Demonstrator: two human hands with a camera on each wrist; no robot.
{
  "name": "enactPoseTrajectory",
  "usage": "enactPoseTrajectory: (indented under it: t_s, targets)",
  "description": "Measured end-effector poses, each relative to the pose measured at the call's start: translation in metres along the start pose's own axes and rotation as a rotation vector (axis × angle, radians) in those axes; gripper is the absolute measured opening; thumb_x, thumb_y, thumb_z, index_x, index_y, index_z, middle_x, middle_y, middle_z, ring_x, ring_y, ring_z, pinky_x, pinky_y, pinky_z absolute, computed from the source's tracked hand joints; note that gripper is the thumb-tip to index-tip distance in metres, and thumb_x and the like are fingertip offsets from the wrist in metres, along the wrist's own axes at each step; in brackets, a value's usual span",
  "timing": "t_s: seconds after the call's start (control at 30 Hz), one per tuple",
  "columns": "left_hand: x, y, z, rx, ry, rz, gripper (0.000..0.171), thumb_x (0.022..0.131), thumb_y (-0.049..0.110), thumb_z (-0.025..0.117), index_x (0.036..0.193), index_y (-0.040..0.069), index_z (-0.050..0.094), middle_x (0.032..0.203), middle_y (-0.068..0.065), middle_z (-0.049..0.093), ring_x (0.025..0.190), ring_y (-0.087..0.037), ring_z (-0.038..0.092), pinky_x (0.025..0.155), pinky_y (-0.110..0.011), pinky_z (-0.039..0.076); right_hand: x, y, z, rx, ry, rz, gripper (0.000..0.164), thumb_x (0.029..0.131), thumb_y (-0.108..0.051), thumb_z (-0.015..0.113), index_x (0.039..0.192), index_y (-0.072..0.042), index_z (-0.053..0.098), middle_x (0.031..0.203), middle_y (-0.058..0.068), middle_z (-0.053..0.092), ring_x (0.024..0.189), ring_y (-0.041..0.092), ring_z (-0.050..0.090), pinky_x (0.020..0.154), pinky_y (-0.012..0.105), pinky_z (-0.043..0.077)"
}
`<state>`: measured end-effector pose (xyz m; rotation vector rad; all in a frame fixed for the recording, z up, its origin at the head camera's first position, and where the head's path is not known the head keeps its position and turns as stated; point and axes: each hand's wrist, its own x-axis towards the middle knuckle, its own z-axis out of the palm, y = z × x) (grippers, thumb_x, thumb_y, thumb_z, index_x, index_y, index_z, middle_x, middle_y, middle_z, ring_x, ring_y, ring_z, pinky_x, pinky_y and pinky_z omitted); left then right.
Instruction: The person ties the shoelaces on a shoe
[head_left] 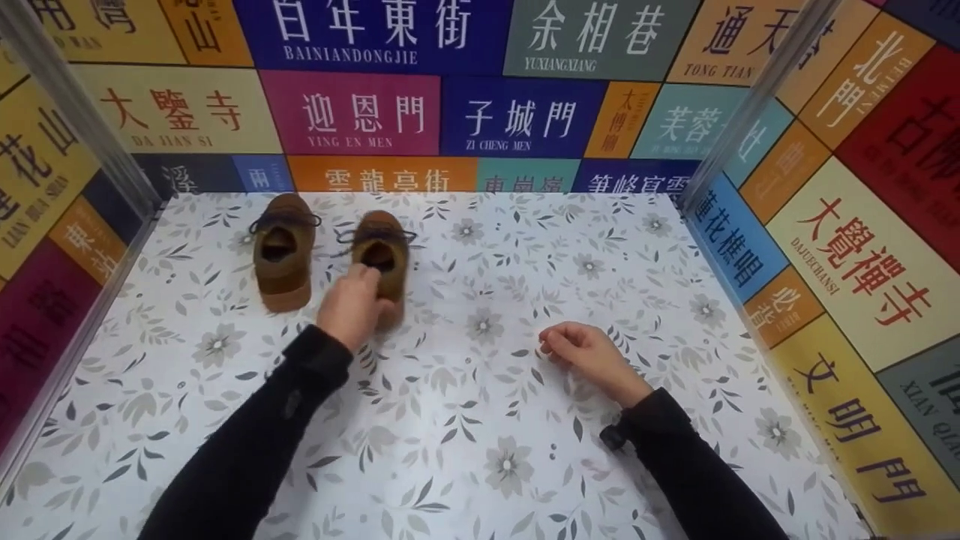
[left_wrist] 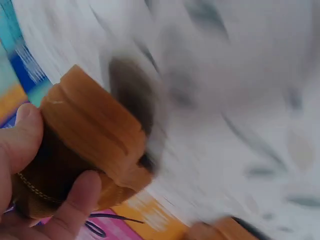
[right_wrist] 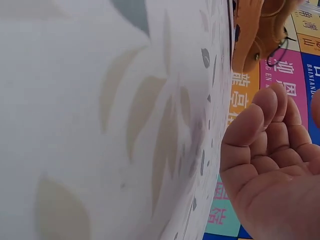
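Observation:
Two brown lace-up shoes stand side by side at the back left of the table, toes toward the back wall. My left hand (head_left: 349, 307) grips the right-hand shoe (head_left: 393, 277) at its heel. In the left wrist view, thumb and fingers lie on both sides of the tan heel (left_wrist: 95, 125); whether the sole touches the table is unclear from the blur. The other shoe (head_left: 283, 277) stands to the left, apart from the hand. My right hand (head_left: 592, 356) hovers near the table's middle right, fingers loosely curled with nothing in them.
The table (head_left: 480, 405) has a white cover printed with grey flowers and leaves. Colourful panels with Chinese lettering form a back wall (head_left: 352, 112) and side walls. Clear strips (head_left: 757, 112) run along the corners.

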<state>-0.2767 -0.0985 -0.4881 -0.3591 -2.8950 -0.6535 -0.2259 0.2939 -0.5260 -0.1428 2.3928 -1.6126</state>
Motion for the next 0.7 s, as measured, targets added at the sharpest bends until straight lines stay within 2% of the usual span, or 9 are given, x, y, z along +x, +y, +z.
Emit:
enactPoseTrajectory:
  t_s: [0.1,0.17,0.27,0.33,0.43,0.5,0.6,0.67,0.7]
  targets:
    - [0.019,-0.035,-0.004,0.018,0.076,-0.074,0.035,0.087,0.018,0.078,0.110,-0.001,0.060,0.116,-0.023,0.059,0.099,-0.044,0.061,0.090,-0.055,0.050,-0.002,0.002,0.001,0.002,-0.019,0.000,0.041,0.098,-0.041,0.063,0.116,-0.004,0.069,0.104,0.012,0.072,0.092,0.026,0.067,0.080,0.033,0.056]
    - [0.025,-0.050,-0.003,0.019,0.106,-0.114,0.036,0.087,0.016,0.078,0.113,-0.003,0.060,0.119,-0.025,0.059,0.100,-0.047,0.061,0.091,-0.056,0.050,-0.003,0.003,0.001,0.011,-0.023,-0.001,0.042,0.098,-0.041,0.063,0.117,-0.003,0.068,0.104,0.012,0.072,0.091,0.025,0.066,0.080,0.033,0.056]
    - [0.025,-0.062,-0.001,-0.003,0.129,-0.176,0.044,0.089,0.016,0.076,0.124,-0.002,0.057,0.133,-0.026,0.054,0.108,-0.049,0.059,0.095,-0.058,0.049,-0.003,0.003,0.000,0.018,-0.014,-0.010,0.042,0.098,-0.039,0.063,0.118,-0.002,0.068,0.104,0.013,0.072,0.091,0.024,0.066,0.079,0.030,0.055]
    - [0.021,-0.064,-0.002,-0.024,0.144,-0.211,0.054,0.091,0.021,0.075,0.135,0.000,0.052,0.144,-0.024,0.047,0.117,-0.048,0.056,0.097,-0.059,0.048,-0.003,0.003,-0.005,0.008,0.008,-0.024,0.042,0.098,-0.039,0.063,0.118,-0.002,0.068,0.105,0.013,0.072,0.091,0.024,0.067,0.078,0.028,0.055]
    - [0.008,-0.066,-0.011,-0.040,0.199,-0.219,0.066,0.093,0.035,0.072,0.145,0.005,0.044,0.153,-0.021,0.038,0.128,-0.046,0.049,0.102,-0.060,0.044,-0.003,0.005,-0.021,-0.075,0.087,-0.065,0.047,0.098,-0.041,0.064,0.124,-0.002,0.065,0.112,0.013,0.072,0.099,0.025,0.067,0.084,0.031,0.054]
    - [-0.007,-0.072,-0.021,-0.049,0.254,-0.195,0.072,0.094,0.045,0.068,0.147,0.006,0.042,0.155,-0.020,0.036,0.135,-0.045,0.042,0.108,-0.060,0.039,-0.002,0.010,-0.039,-0.200,0.189,-0.080,0.055,0.096,-0.049,0.063,0.132,-0.008,0.061,0.123,0.011,0.068,0.109,0.026,0.065,0.091,0.037,0.053]
    - [-0.035,-0.097,-0.037,-0.062,0.331,-0.165,0.077,0.095,0.055,0.060,0.150,0.004,0.039,0.159,-0.021,0.033,0.143,-0.045,0.033,0.117,-0.061,0.027,-0.001,0.024,-0.076,-0.441,0.371,-0.050,0.074,0.092,-0.063,0.059,0.149,-0.017,0.047,0.146,0.013,0.054,0.132,0.034,0.052,0.108,0.052,0.042]
    - [-0.054,-0.120,-0.044,-0.050,0.339,-0.169,0.082,0.096,0.059,0.056,0.153,0.004,0.035,0.162,-0.023,0.028,0.148,-0.046,0.026,0.121,-0.060,0.019,-0.001,0.036,-0.101,-0.597,0.472,0.004,0.084,0.091,-0.070,0.054,0.156,-0.022,0.034,0.158,0.016,0.040,0.142,0.040,0.038,0.115,0.060,0.031]
    - [-0.062,-0.132,-0.047,-0.040,0.320,-0.181,0.085,0.096,0.060,0.055,0.154,0.003,0.031,0.163,-0.024,0.025,0.150,-0.047,0.021,0.122,-0.061,0.014,-0.001,0.041,-0.113,-0.658,0.503,0.032,0.087,0.091,-0.072,0.052,0.159,-0.023,0.028,0.161,0.018,0.034,0.146,0.044,0.031,0.117,0.064,0.023]
